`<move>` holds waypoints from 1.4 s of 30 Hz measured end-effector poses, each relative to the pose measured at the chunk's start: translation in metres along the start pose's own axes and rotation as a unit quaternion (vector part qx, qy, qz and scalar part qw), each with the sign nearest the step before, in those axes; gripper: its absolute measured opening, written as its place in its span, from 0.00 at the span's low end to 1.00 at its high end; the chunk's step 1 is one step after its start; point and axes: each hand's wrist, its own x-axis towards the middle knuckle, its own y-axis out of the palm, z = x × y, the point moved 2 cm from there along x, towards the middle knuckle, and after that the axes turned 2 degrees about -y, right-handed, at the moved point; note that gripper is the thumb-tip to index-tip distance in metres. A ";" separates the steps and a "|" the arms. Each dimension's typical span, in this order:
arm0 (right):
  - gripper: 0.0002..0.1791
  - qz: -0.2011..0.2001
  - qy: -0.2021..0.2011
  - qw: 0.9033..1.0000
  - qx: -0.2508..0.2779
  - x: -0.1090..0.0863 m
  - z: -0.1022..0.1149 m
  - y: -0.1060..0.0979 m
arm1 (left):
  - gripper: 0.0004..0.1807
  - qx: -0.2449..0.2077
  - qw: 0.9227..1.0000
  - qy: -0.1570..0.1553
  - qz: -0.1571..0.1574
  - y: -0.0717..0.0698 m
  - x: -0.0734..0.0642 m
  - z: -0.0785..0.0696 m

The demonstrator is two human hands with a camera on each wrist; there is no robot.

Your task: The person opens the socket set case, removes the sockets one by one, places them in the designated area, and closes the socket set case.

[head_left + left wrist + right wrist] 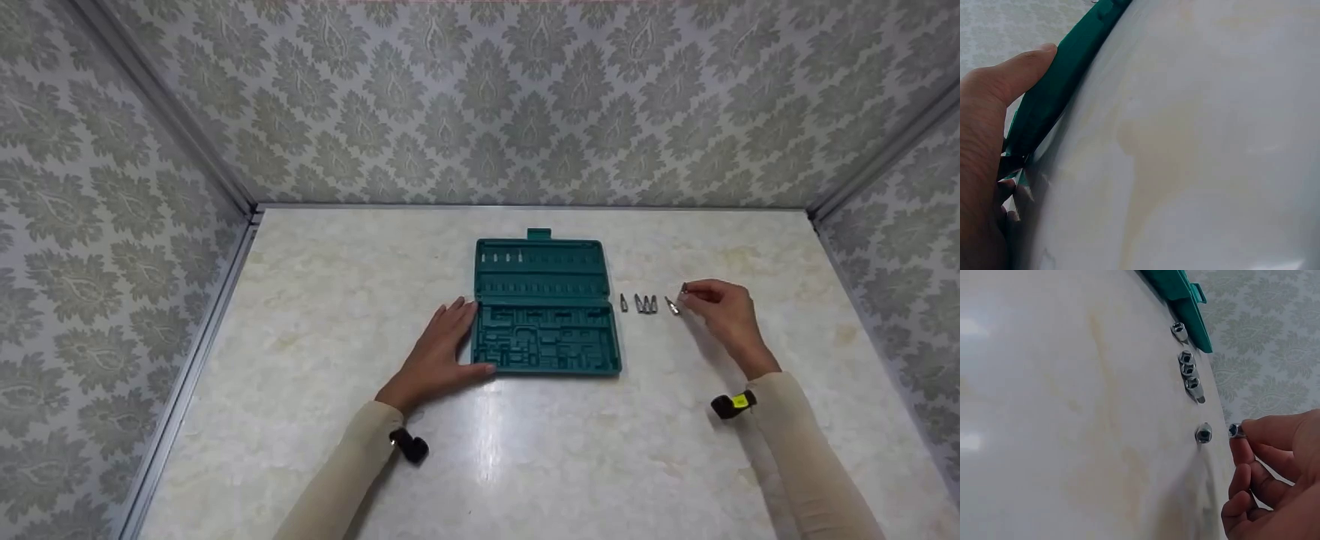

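Note:
A green plastic case [549,370] lies unfolded on the table, its moulded lid [541,272] at the back. My left hand [431,364] rests against the case's left side with fingers extended, the thumb touching the front left corner. Between thumb and fingertips, my right hand [724,316] pinches a small metal bit socket [1235,431], its square hole showing in the right wrist view. Right beside those fingertips, another bit socket [673,306] lies on the table. Farther left are a close group of 3 bit sockets [646,304] and a single one [624,303] nearest the case.
Several small light pins or bits [495,257] sit in the lid's upper left slots. The pale marbled table [337,262] meets patterned walls [487,97] at the back and sides. Metal rails [187,360] run along its edges.

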 end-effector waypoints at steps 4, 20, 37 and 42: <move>0.20 0.018 0.011 0.999 -0.045 -0.002 -0.003 -0.003 | 0.67 0.005 1.000 -0.001 0.004 -0.001 0.000 -0.001; 0.15 0.000 0.013 0.996 -0.083 -0.006 0.002 0.013 | 0.66 -0.005 1.000 -0.004 0.006 -0.002 -0.001 -0.002; 0.14 -0.033 -0.033 0.996 -0.077 -0.015 0.000 0.021 | 0.67 -0.003 1.000 -0.006 0.004 -0.001 -0.001 -0.001; 0.13 -0.039 -0.033 0.996 -0.069 -0.017 -0.003 0.022 | 0.67 0.001 1.000 -0.011 0.002 0.000 0.000 -0.001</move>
